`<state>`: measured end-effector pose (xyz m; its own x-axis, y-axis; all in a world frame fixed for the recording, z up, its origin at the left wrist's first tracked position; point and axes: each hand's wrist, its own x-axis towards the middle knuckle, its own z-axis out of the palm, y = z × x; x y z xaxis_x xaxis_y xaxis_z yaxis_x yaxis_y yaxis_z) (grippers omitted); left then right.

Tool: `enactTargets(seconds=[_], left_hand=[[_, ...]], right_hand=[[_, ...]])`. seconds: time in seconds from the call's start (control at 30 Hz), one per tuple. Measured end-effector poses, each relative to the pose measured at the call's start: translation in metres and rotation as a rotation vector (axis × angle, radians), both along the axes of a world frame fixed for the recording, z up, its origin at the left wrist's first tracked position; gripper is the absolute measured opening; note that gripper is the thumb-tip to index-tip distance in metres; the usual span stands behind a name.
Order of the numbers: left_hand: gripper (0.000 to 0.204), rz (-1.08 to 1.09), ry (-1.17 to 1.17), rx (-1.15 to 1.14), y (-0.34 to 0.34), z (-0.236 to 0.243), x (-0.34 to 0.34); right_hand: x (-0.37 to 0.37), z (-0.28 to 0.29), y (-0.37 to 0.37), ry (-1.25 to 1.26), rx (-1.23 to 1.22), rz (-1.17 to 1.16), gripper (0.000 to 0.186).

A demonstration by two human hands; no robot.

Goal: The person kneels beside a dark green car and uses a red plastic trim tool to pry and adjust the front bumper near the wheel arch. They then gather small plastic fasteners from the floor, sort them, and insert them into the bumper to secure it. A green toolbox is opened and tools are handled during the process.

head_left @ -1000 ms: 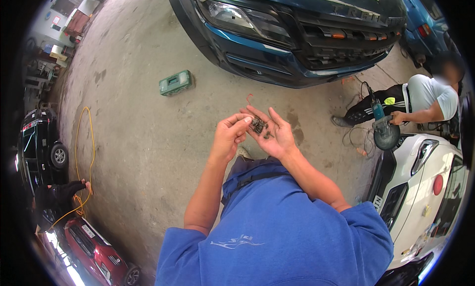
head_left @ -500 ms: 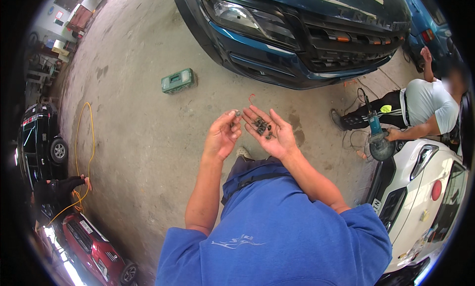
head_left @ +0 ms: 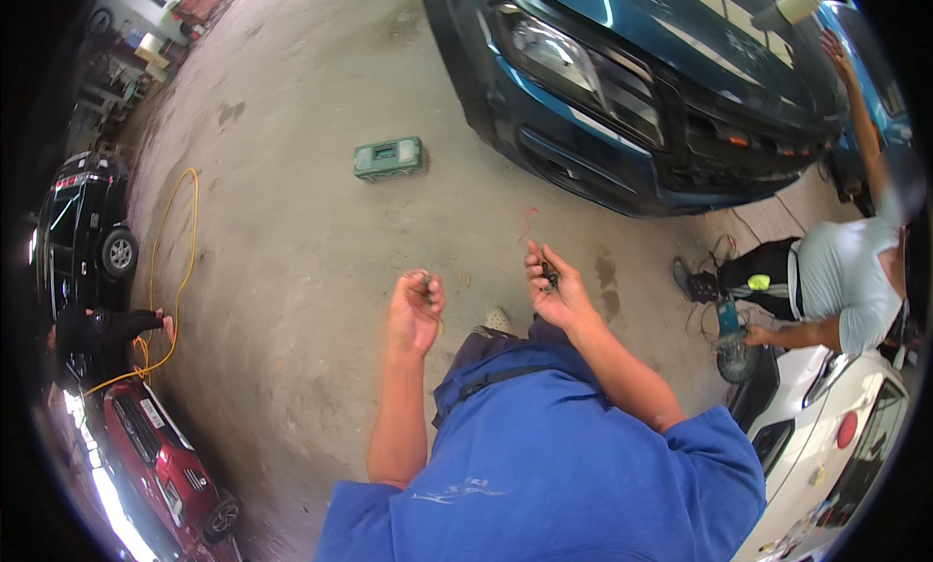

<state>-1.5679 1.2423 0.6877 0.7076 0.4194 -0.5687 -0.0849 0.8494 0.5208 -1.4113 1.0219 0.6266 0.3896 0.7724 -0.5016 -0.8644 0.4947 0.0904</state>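
Observation:
My left hand [head_left: 416, 314] is raised in front of my blue shirt, fingertips closed around a small metal piece [head_left: 426, 281]. To its right, my right hand [head_left: 556, 295] curls its fingers around several small dark parts [head_left: 549, 275], which look like bolts or clips and are partly hidden. The two hands are apart, both above the concrete floor [head_left: 282, 251]. Beyond them a green plastic case [head_left: 388, 160] lies on the floor, and the dark blue front bumper of a vehicle [head_left: 573, 173] is at upper right.
A co-worker [head_left: 841, 280] at right holds a teal power tool [head_left: 729, 319], one arm raised beside the hood. A white car [head_left: 826, 445] is behind. At left are a yellow hose [head_left: 192, 232], another person [head_left: 87, 343], a black vehicle [head_left: 73, 212] and a red car [head_left: 155, 445].
My hands have separated, the left moving left and down, the right closing over the parts. The co-worker's arm has risen toward the hood. The view has shifted.

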Motion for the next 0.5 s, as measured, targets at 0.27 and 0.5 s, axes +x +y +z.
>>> enactTargets(seconds=[0.27,0.5], left_hand=[[0.004,-0.108,0.011,0.071,0.061,-0.012,0.027],[0.021,-0.425,0.045,0.496,0.157,-0.025,0.14]], right_hand=[[0.008,-0.011,0.092,0.058,-0.072,0.113,0.027],[0.073,-0.047,0.201,0.087,-0.153,0.2,0.027]])
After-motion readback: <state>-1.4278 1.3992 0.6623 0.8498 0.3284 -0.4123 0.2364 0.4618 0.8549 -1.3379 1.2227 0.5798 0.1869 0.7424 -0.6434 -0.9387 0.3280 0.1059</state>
